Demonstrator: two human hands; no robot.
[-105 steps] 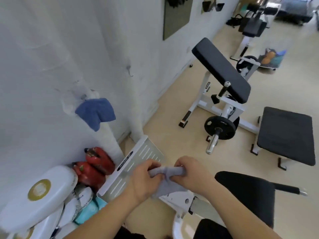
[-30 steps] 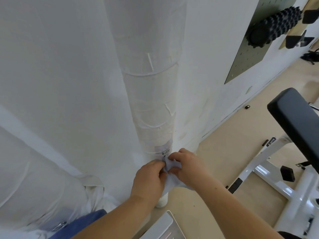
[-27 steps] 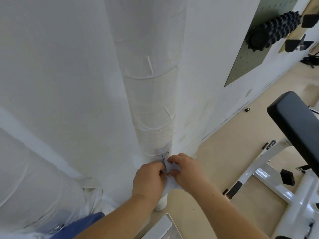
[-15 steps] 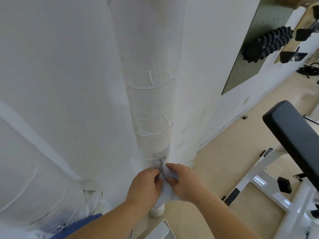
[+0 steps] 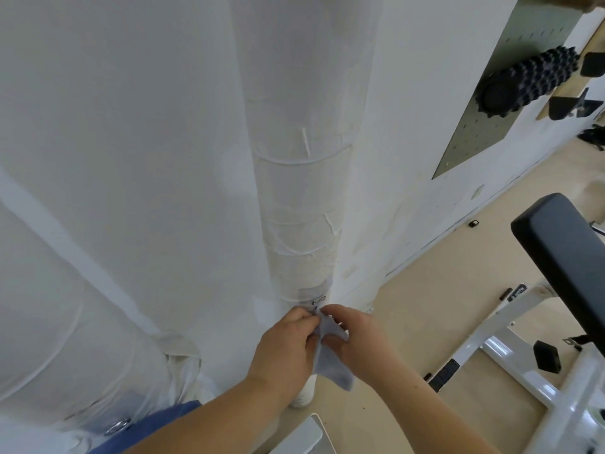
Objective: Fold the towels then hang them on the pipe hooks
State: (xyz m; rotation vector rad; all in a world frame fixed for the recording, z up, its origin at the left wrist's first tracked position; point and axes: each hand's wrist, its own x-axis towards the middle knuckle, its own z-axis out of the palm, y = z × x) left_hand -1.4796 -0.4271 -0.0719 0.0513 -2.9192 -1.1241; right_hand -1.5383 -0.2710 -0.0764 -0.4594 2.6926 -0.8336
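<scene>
Both hands are together in front of a white wrapped pipe [image 5: 299, 198] that stands upright against the white wall [image 5: 131, 142]. The left hand [image 5: 288, 347] has its fingers curled and pinches the left side of a small grey towel [image 5: 332, 362] near its top edge. The right hand [image 5: 358, 342] pinches the right side of the same towel, with the forefinger bent over the top and the thumb under it. The towel is between the two hands, and its lower part hangs down free in front of the foot of the pipe. The top of the towel is just below a small metal hook [image 5: 318, 300] fixed on the pipe; I cannot tell if the cloth touches the hook. At the lower left, a blue towel [image 5: 160, 424] shows beside another metal hook [image 5: 118, 426] on a second wrapped pipe [image 5: 65, 322]. On the right, a pegboard [image 5: 491, 119] on the wall carries a black knobbed foam roller [image 5: 530, 81]. Nearer, a black bench pad [image 5: 566, 257] sits on a white frame [image 5: 497, 335] over the beige floor [image 5: 425, 306].
</scene>
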